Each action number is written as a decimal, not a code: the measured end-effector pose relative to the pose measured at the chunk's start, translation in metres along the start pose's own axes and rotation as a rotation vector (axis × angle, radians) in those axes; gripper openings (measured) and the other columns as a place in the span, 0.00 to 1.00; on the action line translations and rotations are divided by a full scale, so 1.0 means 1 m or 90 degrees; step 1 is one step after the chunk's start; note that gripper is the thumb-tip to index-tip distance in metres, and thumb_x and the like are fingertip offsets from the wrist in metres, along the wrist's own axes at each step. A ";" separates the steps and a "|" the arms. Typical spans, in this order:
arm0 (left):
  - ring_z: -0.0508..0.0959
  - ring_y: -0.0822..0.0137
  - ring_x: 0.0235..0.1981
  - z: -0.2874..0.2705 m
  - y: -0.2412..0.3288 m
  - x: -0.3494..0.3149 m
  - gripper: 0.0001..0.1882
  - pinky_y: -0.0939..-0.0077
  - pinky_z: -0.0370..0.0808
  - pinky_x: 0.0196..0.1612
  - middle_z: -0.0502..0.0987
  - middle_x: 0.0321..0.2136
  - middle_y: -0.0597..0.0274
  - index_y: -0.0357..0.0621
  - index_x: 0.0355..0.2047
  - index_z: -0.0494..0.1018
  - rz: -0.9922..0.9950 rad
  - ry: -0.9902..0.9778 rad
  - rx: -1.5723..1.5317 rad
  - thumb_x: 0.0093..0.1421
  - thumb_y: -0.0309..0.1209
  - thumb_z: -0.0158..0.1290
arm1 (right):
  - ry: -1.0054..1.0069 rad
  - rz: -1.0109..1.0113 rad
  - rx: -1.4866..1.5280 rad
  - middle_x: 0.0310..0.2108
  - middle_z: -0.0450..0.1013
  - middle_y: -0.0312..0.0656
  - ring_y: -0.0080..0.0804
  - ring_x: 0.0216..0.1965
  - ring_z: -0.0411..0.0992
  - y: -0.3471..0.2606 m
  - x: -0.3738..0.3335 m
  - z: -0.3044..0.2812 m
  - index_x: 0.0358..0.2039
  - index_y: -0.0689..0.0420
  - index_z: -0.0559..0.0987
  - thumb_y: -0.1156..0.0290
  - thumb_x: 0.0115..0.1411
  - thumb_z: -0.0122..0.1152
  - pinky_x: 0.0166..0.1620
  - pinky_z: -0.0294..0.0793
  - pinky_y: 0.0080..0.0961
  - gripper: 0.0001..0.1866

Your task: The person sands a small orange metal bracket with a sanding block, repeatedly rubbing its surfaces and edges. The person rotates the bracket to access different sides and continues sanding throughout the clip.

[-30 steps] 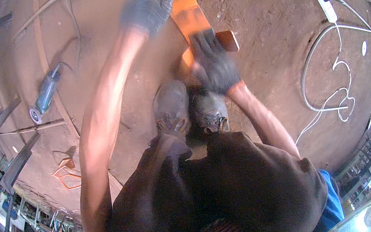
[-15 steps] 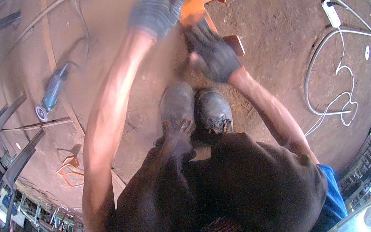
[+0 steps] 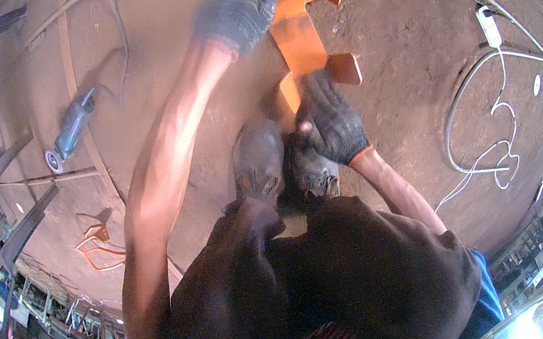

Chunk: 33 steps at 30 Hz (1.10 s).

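Left hand (image 3: 233, 11) grips, right hand (image 3: 332, 118) lies open on, a smudged orange bracket (image 3: 302, 47) with angled tabs (image 3: 345, 69).

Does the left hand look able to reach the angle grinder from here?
Probably, with some stretch: the left hand is at the orange bracket, and the angle grinder lies off to the left, nothing visible blocking between.

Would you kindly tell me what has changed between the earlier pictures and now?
The right hand went up over the middle of the orange piece, then came back toward the boots, uncovering it. The left hand stayed at the far end; the angle grinder and white power strip lie as before.
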State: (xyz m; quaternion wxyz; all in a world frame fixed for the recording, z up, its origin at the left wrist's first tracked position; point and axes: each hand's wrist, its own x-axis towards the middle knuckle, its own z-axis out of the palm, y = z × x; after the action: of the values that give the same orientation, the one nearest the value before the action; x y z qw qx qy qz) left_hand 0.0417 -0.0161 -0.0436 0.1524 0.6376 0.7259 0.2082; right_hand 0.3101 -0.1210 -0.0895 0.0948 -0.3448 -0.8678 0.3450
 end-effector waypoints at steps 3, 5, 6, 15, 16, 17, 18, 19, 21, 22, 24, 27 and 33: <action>0.80 0.33 0.40 0.005 0.000 0.001 0.33 0.47 0.78 0.43 0.80 0.37 0.30 0.33 0.42 0.76 0.013 -0.001 -0.025 0.73 0.55 0.38 | 0.062 -0.048 -0.071 0.69 0.59 0.64 0.65 0.72 0.54 0.014 0.045 0.006 0.67 0.68 0.66 0.40 0.70 0.44 0.73 0.52 0.51 0.42; 0.80 0.33 0.42 0.011 0.001 0.003 0.34 0.47 0.78 0.46 0.79 0.40 0.29 0.32 0.44 0.76 0.018 -0.018 -0.038 0.73 0.56 0.37 | 0.080 -0.024 -0.043 0.69 0.58 0.65 0.67 0.72 0.54 0.027 0.077 0.004 0.67 0.69 0.65 0.41 0.71 0.43 0.73 0.52 0.52 0.42; 0.79 0.33 0.44 0.012 -0.001 -0.001 0.35 0.48 0.77 0.47 0.79 0.42 0.28 0.31 0.46 0.76 0.003 -0.029 -0.035 0.73 0.56 0.37 | 0.084 -0.006 -0.022 0.69 0.58 0.65 0.67 0.72 0.53 0.025 0.077 0.004 0.67 0.69 0.64 0.40 0.71 0.43 0.73 0.52 0.53 0.42; 0.79 0.39 0.50 0.025 -0.041 0.004 0.34 0.50 0.77 0.51 0.79 0.48 0.34 0.34 0.52 0.74 0.250 0.066 0.152 0.72 0.57 0.40 | 0.120 -0.046 -0.031 0.67 0.61 0.64 0.64 0.70 0.57 0.025 0.079 0.004 0.65 0.68 0.67 0.36 0.71 0.36 0.71 0.56 0.50 0.44; 0.78 0.39 0.52 0.025 -0.041 0.008 0.34 0.50 0.76 0.54 0.79 0.50 0.35 0.37 0.53 0.74 0.342 0.046 0.196 0.71 0.59 0.42 | 0.118 -0.028 -0.039 0.66 0.62 0.65 0.64 0.70 0.57 0.027 0.074 0.002 0.65 0.68 0.67 0.37 0.72 0.36 0.71 0.57 0.50 0.43; 0.77 0.39 0.55 0.034 -0.032 0.008 0.37 0.52 0.75 0.58 0.77 0.54 0.37 0.36 0.57 0.72 -0.009 -0.125 -0.056 0.72 0.60 0.40 | 0.115 -0.010 -0.048 0.66 0.62 0.65 0.64 0.69 0.58 0.029 0.063 0.000 0.64 0.68 0.68 0.38 0.72 0.36 0.70 0.58 0.49 0.43; 0.76 0.39 0.56 0.036 -0.033 0.013 0.37 0.52 0.74 0.59 0.76 0.56 0.37 0.36 0.59 0.71 0.000 -0.103 -0.046 0.72 0.60 0.39 | 0.118 0.000 -0.053 0.65 0.62 0.65 0.65 0.69 0.59 0.029 0.057 -0.001 0.64 0.68 0.68 0.38 0.72 0.37 0.69 0.59 0.49 0.42; 0.75 0.40 0.57 0.025 -0.045 0.007 0.37 0.53 0.74 0.60 0.75 0.57 0.37 0.37 0.60 0.70 -0.012 -0.070 -0.008 0.72 0.60 0.38 | 0.071 -0.010 -0.007 0.66 0.61 0.66 0.66 0.69 0.57 0.017 0.040 0.002 0.64 0.69 0.67 0.39 0.72 0.36 0.70 0.57 0.51 0.42; 0.74 0.39 0.60 0.039 -0.074 0.002 0.33 0.53 0.73 0.63 0.72 0.60 0.35 0.39 0.65 0.66 0.074 -0.045 0.060 0.73 0.53 0.42 | 0.061 -0.019 0.018 0.67 0.61 0.66 0.65 0.70 0.56 0.008 0.010 0.001 0.65 0.69 0.66 0.40 0.72 0.38 0.72 0.54 0.54 0.41; 0.74 0.38 0.60 0.042 -0.081 0.002 0.31 0.53 0.73 0.63 0.71 0.60 0.34 0.40 0.66 0.65 0.156 -0.043 0.131 0.72 0.51 0.43 | 0.050 -0.012 0.029 0.67 0.61 0.66 0.64 0.70 0.56 0.005 0.002 0.002 0.65 0.69 0.66 0.40 0.72 0.39 0.72 0.53 0.55 0.41; 0.74 0.36 0.60 0.040 -0.094 0.000 0.30 0.51 0.72 0.63 0.70 0.61 0.33 0.43 0.68 0.63 0.325 -0.036 0.279 0.72 0.45 0.47 | 0.067 -0.026 -0.023 0.67 0.61 0.65 0.64 0.70 0.57 0.011 0.030 0.005 0.65 0.68 0.67 0.41 0.72 0.40 0.71 0.55 0.52 0.40; 0.74 0.35 0.59 0.026 -0.019 0.010 0.29 0.49 0.73 0.63 0.69 0.62 0.32 0.49 0.69 0.61 0.076 -0.193 0.073 0.69 0.35 0.50 | 0.128 -0.029 -0.050 0.66 0.62 0.64 0.66 0.68 0.58 0.033 0.075 -0.006 0.63 0.68 0.68 0.44 0.72 0.43 0.69 0.60 0.50 0.38; 0.73 0.35 0.60 -0.001 -0.026 -0.003 0.26 0.49 0.72 0.64 0.69 0.63 0.35 0.52 0.69 0.62 0.013 -0.169 0.074 0.72 0.37 0.45 | 0.128 -0.036 -0.052 0.67 0.60 0.66 0.68 0.70 0.56 0.004 0.035 0.014 0.63 0.70 0.68 0.43 0.71 0.44 0.70 0.57 0.54 0.39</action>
State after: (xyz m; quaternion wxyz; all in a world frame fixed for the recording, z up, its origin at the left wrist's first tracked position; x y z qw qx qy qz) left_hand 0.0197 -0.0214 -0.0559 0.2075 0.6748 0.7036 0.0812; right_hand 0.2806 -0.1033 -0.1054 0.1767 -0.3569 -0.8766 0.2703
